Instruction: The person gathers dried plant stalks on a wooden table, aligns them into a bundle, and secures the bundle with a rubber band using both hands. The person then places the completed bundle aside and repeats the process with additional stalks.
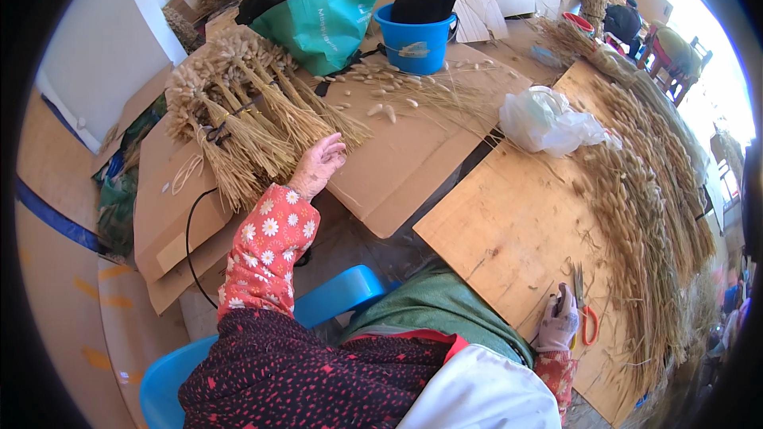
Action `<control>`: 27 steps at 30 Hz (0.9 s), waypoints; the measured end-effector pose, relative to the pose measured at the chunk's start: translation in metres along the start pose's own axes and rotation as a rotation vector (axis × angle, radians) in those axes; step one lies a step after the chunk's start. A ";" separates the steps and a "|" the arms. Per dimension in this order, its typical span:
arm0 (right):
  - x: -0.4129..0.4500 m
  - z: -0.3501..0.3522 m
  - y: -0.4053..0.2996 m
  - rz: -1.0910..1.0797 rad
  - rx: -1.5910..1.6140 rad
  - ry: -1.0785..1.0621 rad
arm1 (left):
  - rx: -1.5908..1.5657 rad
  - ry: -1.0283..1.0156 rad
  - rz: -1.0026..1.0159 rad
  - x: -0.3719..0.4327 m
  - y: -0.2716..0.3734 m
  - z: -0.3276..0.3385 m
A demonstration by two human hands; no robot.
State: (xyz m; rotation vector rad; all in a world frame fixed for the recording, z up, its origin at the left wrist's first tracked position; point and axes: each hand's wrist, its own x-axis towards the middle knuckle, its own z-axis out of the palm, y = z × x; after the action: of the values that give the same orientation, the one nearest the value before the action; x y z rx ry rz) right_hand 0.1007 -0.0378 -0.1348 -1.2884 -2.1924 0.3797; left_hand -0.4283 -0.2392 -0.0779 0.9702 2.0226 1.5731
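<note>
My bare left hand [319, 164] reaches over the cut stem ends of tied bundles of dried bunny-tail grass [256, 113], fingers extended, with nothing visible in its grasp. The bundles lie on cardboard [411, 179], fluffy heads pointing away from me. On the right, my right hand [557, 325] wears a pale glove and rests by the plywood board [506, 232]. Its thumb and fingers are apart, a dark gap between them. Just beside it lie orange-handled scissors [587, 316], blades pointing away. Long loose dried grass stems [644, 220] cover the board's far right side.
A green bag [322, 24] and a blue bucket [414, 42] holding something black stand at the back. Loose grass heads [387, 110] are scattered before them. A crumpled plastic bag [545, 119] sits on the board's corner. A blue plastic chair [340, 295] is beneath me.
</note>
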 end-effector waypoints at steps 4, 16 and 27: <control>-0.001 -0.005 -0.004 -0.077 -0.086 0.017 | 0.010 -0.090 -0.045 -0.006 0.026 0.022; -0.006 -0.042 0.012 0.058 0.262 0.111 | -0.074 -0.997 -0.004 -0.025 0.124 0.230; -0.001 -0.148 0.108 0.272 -0.359 0.331 | 0.015 -1.438 0.766 -0.116 0.142 0.452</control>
State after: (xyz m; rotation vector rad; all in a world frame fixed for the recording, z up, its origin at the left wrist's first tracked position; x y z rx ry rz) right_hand 0.2654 0.0093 -0.0708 -1.7121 -1.8609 -0.1316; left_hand -0.0025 -0.0001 -0.0842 2.1391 0.6384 0.5712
